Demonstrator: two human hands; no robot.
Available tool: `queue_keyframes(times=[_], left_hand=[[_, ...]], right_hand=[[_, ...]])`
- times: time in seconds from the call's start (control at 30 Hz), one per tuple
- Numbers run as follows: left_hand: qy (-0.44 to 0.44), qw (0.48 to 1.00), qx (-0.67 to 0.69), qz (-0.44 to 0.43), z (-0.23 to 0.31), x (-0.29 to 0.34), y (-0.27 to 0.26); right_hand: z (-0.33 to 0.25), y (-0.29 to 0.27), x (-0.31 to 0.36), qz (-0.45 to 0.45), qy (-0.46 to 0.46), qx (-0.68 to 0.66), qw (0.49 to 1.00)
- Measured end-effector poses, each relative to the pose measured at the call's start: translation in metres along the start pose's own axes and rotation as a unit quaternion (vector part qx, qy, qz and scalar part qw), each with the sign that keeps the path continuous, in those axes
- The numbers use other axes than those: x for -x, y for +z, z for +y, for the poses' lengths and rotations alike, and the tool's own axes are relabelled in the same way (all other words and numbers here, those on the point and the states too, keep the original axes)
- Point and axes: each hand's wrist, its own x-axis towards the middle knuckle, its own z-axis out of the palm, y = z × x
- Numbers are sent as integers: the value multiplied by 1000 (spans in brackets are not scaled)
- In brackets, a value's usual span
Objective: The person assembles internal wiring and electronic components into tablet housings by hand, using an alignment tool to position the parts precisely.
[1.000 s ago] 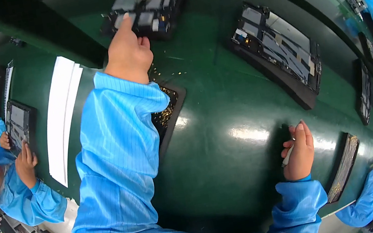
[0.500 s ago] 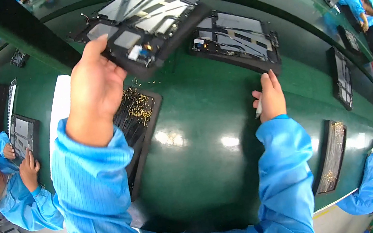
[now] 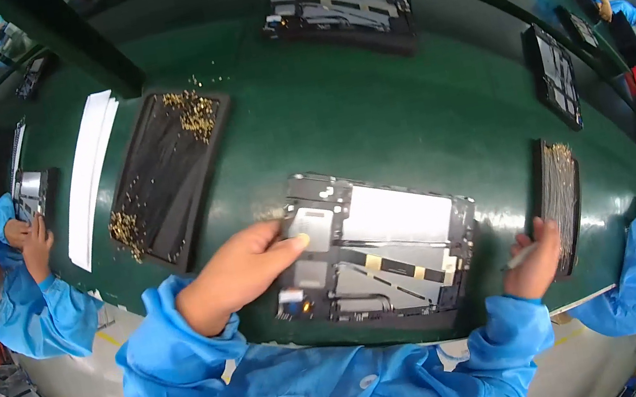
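Observation:
My left hand is closed on the left edge of an opened tablet, thumb on top. The tablet shows silver battery plates, black strips and a small lit orange spot at its lower left corner. It lies face-up near the table's front edge; whether it touches the table I cannot tell. To its right, apart from it, my right hand is closed round a thin whitish pen-like tool. Only part of that tool shows.
Left of centre lies a black tray with many tiny gold parts, beside white sheets. Another opened tablet lies at the back. A narrow tray of thin strands is at right. Co-workers in blue sit left and right.
My left hand has brought the tablet from the raised upper left down to the table's front. My right hand has moved right and nearer, still with the tool. The view has shifted.

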Motion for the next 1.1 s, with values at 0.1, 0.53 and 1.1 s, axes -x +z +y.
queue_keyframes(times=[0.1,0.53,1.1], left_hand=[[183,892,-385,150,-8,-15,-5],[218,676,-495,501,0,-24,-77],[498,632,-581,122,-24,15,35]], right_hand=[[-24,-18,38,-115,-9,36,993],[26,-6,139,-682,98,171,704],[-4,23,113,-553,211,51,804]])
